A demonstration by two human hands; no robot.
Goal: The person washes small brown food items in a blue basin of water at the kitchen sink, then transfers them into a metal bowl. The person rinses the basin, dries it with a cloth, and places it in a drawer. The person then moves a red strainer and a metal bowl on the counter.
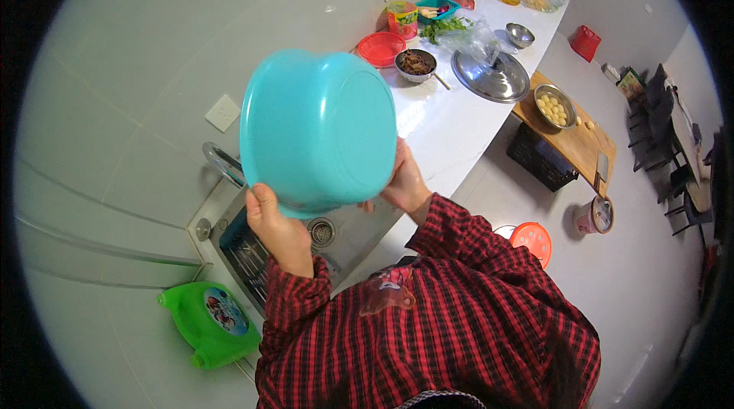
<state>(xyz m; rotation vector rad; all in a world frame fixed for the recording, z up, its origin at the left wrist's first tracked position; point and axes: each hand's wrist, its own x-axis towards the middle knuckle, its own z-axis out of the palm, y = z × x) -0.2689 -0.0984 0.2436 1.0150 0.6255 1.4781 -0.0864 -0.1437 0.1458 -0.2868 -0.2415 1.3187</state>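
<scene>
A turquoise plastic basin (312, 128) is held up on its side over the sink, its smooth outer base facing right. My left hand (279, 231) grips the lower left rim, thumb on the outside. At the basin's lower right, my right hand (405, 179) supports its underside, the fingers partly hidden behind it. Below lies the sink with a round metal drain strainer (322, 232) and a dark rack or tray (243, 245) at its left. The basin's inside cannot be seen. A chrome faucet (221, 161) stands just left of the basin.
On the white counter (444, 122) are a bowl of dark food (416, 65), a red basket (381, 49), leafy greens (446, 29) and a metal pot lid (491, 79). A green jug (212, 323) stands lower left. Right, a wooden board (582, 148) holds a bowl of peeled potatoes or similar (554, 107) and a cleaver (601, 168).
</scene>
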